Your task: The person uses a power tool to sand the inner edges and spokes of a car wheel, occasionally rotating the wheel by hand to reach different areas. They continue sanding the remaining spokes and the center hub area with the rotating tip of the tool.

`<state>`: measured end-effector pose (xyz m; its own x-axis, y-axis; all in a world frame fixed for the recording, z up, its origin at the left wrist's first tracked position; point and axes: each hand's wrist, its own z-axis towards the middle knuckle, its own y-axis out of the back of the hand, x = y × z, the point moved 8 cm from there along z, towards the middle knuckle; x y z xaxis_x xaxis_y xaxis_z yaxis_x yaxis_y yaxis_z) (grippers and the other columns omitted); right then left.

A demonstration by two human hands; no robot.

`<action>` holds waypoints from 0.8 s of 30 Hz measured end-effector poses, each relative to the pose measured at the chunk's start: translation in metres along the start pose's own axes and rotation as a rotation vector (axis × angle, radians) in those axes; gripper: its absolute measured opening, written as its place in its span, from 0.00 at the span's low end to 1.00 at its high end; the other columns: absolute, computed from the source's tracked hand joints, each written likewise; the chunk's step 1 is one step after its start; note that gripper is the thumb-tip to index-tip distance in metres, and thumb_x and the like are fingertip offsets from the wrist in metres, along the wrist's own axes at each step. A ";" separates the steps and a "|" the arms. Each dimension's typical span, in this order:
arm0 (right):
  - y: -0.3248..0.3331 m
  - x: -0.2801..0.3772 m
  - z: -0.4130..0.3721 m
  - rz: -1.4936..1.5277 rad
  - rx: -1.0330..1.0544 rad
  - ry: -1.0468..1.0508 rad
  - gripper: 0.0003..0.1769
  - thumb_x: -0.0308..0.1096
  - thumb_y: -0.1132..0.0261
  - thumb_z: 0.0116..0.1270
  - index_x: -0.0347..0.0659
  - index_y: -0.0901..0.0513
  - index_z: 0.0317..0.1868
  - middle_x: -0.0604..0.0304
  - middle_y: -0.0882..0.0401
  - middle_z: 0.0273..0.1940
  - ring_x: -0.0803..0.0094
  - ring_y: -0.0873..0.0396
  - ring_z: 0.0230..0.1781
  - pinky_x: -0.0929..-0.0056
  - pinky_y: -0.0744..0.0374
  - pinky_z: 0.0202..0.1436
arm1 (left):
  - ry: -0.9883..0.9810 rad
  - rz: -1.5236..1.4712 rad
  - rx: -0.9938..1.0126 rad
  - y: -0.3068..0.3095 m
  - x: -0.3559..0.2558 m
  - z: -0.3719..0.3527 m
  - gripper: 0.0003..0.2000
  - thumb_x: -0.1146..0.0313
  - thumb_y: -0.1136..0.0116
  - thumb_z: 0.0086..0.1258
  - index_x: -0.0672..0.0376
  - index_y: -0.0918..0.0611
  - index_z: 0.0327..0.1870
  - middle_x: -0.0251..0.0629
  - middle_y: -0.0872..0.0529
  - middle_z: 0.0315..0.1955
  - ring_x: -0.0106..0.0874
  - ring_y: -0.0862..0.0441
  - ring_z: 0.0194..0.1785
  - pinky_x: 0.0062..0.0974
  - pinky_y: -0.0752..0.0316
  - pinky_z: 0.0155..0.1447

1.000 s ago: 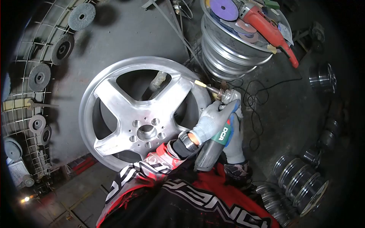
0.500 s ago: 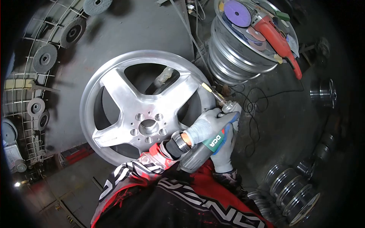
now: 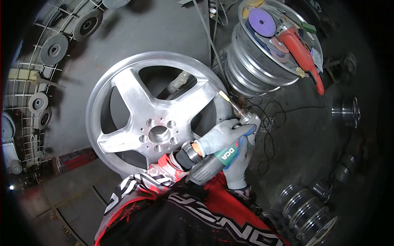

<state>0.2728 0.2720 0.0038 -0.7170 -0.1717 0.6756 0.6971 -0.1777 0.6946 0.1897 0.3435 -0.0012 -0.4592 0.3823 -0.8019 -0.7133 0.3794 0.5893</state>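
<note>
An alloy wheel (image 3: 164,108) with wide spokes and a bright brushed surface lies face up before me. My left hand (image 3: 223,135), gloved in grey and blue, wraps over the front of a green and grey DCA angle grinder (image 3: 209,164). From below and to the right, my right hand (image 3: 239,166) grips the same tool, its fingers partly hidden behind the body. A thin shaft with a yellow tip (image 3: 224,96) sticks out of the grinder's head (image 3: 250,119). That tip overlaps the wheel's right rim in this view, near the end of a spoke.
Stacked rims (image 3: 256,61) at the upper right bear a red grinder (image 3: 301,53) and a purple disc (image 3: 262,22). A black cord (image 3: 269,123) curls on the floor. Abrasive wheels (image 3: 54,49) hang on a wire rack at left. Chrome rims (image 3: 308,213) lie lower right.
The view has turned slightly, shifting the rack and the stacked rims a little. Both hands keep their hold on the angle grinder, and its tip stays by the wheel's right rim.
</note>
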 end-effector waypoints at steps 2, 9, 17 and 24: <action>-0.021 -0.037 -0.005 0.952 -0.054 -0.737 0.27 0.35 0.37 0.74 0.33 0.32 0.67 0.44 0.31 0.65 0.59 0.26 0.62 0.63 0.25 0.63 | -0.078 -0.038 -0.071 0.009 -0.002 0.003 0.22 0.73 0.42 0.64 0.53 0.22 0.62 0.52 0.19 0.45 0.50 0.17 0.44 0.38 0.19 0.47; -0.007 -0.067 -0.018 0.989 0.184 -0.805 0.26 0.32 0.38 0.74 0.38 0.31 0.70 0.43 0.34 0.68 0.62 0.27 0.64 0.63 0.23 0.62 | -0.109 -0.086 -0.175 0.007 -0.017 0.007 0.21 0.70 0.44 0.66 0.60 0.22 0.62 0.51 0.19 0.47 0.48 0.17 0.47 0.38 0.20 0.50; 0.045 0.016 0.082 0.577 0.042 -0.345 0.49 0.30 0.28 0.61 0.29 0.48 0.76 0.43 0.38 0.70 0.57 0.34 0.69 0.62 0.33 0.72 | -0.150 -0.162 -0.474 0.024 -0.008 0.005 0.20 0.67 0.43 0.67 0.63 0.22 0.59 0.50 0.19 0.49 0.49 0.21 0.54 0.41 0.25 0.57; 0.036 0.046 0.121 0.639 0.269 -0.217 0.49 0.25 0.28 0.60 0.34 0.48 0.77 0.45 0.38 0.68 0.60 0.33 0.67 0.63 0.32 0.70 | -0.010 -0.509 -0.535 0.007 0.032 0.010 0.26 0.68 0.46 0.71 0.64 0.30 0.69 0.57 0.30 0.67 0.51 0.30 0.70 0.39 0.34 0.73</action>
<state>0.2651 0.3749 0.0899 -0.1732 0.0390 0.9841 0.9758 0.1420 0.1661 0.1752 0.3670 -0.0212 0.0001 0.2770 -0.9609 -0.9987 0.0494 0.0142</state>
